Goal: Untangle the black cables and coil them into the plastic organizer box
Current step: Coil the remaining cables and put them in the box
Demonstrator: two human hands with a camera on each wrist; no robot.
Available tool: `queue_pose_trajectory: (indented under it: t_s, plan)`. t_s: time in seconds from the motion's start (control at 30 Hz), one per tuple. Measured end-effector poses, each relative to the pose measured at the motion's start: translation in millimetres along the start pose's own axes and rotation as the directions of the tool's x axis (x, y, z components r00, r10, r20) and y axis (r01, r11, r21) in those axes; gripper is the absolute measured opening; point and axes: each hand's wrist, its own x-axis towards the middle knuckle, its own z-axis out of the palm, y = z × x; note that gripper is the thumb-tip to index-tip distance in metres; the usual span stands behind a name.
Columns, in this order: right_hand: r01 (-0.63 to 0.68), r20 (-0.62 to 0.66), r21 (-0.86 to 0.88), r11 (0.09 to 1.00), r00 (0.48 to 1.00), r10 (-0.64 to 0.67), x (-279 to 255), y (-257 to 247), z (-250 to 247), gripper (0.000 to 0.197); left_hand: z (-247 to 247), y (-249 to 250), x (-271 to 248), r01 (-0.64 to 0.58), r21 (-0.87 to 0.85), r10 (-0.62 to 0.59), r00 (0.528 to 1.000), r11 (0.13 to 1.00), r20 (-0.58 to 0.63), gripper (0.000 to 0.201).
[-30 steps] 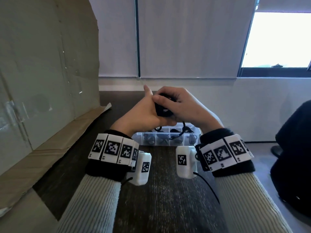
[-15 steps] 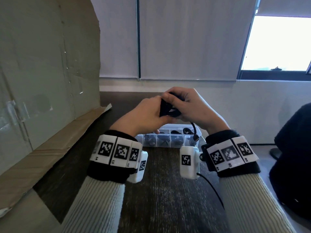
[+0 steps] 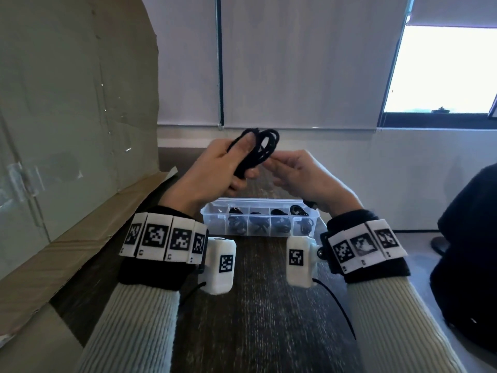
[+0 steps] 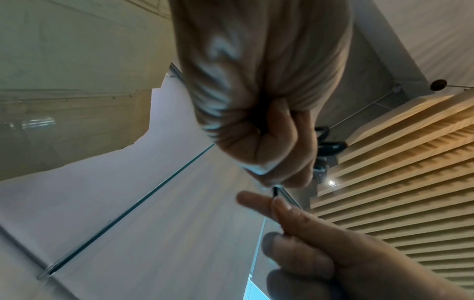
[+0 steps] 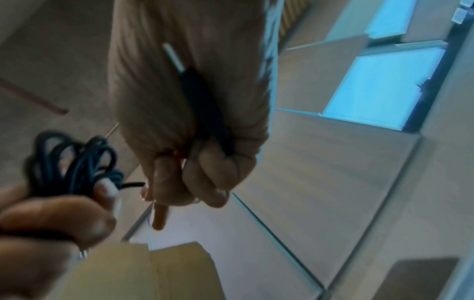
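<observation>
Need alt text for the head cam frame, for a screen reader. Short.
Above a dark table, a person's left hand grips a coiled black cable while the right hand reaches toward it. Beneath sits a clear plastic organizer box with black cables in its compartments; cardboard leans at left.

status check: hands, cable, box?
Left hand grips coiled cable. Right hand grips its plug end. Organizer box open below, nothing blocking.

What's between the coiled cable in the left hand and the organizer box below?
Nothing visible. The left hand holds the coiled cable in open air above the lidless organizer box. The right hand sits beside the path. Most compartments already hold cables.
</observation>
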Motion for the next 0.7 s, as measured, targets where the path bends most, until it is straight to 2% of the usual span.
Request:
queue_pose_trajectory:
  t_s: [0.1, 0.23, 0.27, 0.33, 0.4, 0.43, 0.57, 0.67, 0.7]
  plan:
    - [-0.009, 0.028, -0.155, 0.988, 1.0, 0.013, 3.6, 2.9, 7.0, 0.028, -1.0, -4.1, 0.6, 0.043, -0.003, -0.043, 0.995, 0.999, -0.095, 0.04]
    - [-0.089, 0.175, -0.325, 0.942, 0.973, 0.152, 0.8, -9.6, 7.3, 0.031, -1.6, -17.2, 8.6, 0.05, 0.016, -0.044, 0.96, 0.999, -0.276, 0.039]
    - [-0.076, 0.22, -0.371, 0.925, 0.961, 0.168, -0.9, -13.8, 6.6, 0.031, -2.3, -20.8, 10.3, 0.053, 0.073, -0.027, 0.948, 0.996, -0.318, 0.039]
    - [-0.039, 0.283, -0.435, 0.899, 0.942, 0.178, -4.3, -22.7, 5.2, 0.024, -3.6, -25.8, 11.2, 0.085, 0.314, 0.04, 0.928, 0.946, -0.37, 0.04]
    - [0.005, 0.261, -0.518, 0.855, 0.953, 0.152, -6.6, -32.9, 2.1, 0.029, -3.5, -28.0, 10.4, 0.134, 0.563, 0.102, 0.924, 0.816, -0.368, 0.042]
    - [0.031, 0.241, -0.565, 0.824, 0.962, 0.129, -7.8, -38.7, 0.9, 0.033, -2.3, -28.4, 10.0, 0.144, 0.635, 0.123, 0.926, 0.759, -0.357, 0.041]
    - [0.098, 0.232, -0.672, 0.734, 0.969, 0.083, -13.0, -54.4, -2.1, 0.04, 9.6, -26.2, 9.4, 0.13, 0.745, 0.114, 0.957, 0.654, -0.268, 0.033]
    - [0.104, 0.237, -0.685, 0.721, 0.968, 0.086, -17.4, -62.4, -3.8, 0.052, 15.2, -19.7, 9.1, 0.137, 0.811, 0.068, 0.975, 0.569, -0.212, 0.031]
    - [0.115, 0.233, -0.676, 0.728, 0.97, 0.063, -18.2, -64.8, -5.1, 0.055, 15.3, -18.4, 8.5, 0.12, 0.815, 0.046, 0.983, 0.566, -0.177, 0.031]
